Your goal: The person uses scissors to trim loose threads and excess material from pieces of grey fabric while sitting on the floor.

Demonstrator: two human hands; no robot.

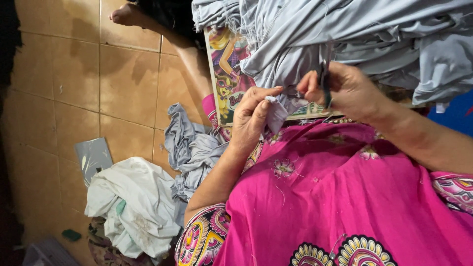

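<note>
My left hand [251, 118] pinches a corner of the grey fabric [345, 34] between thumb and fingers. My right hand [345, 91] sits close beside it, fingers closed on a small dark cutting tool [325, 83] held against the same fabric edge. The grey fabric lies heaped over a colourful cartoon-printed board [227, 74] that rests on my lap. My lap is covered by a bright pink patterned garment [320, 197]. Loose threads hang from the fabric between my hands.
More grey cloth [189, 148] lies crumpled on the tan tiled floor [74, 74] by my knee. A white cloth bundle [133, 207] and a grey flat packet [92, 156] are beside it. A bare foot [127, 15] and leg stretch across the tiles.
</note>
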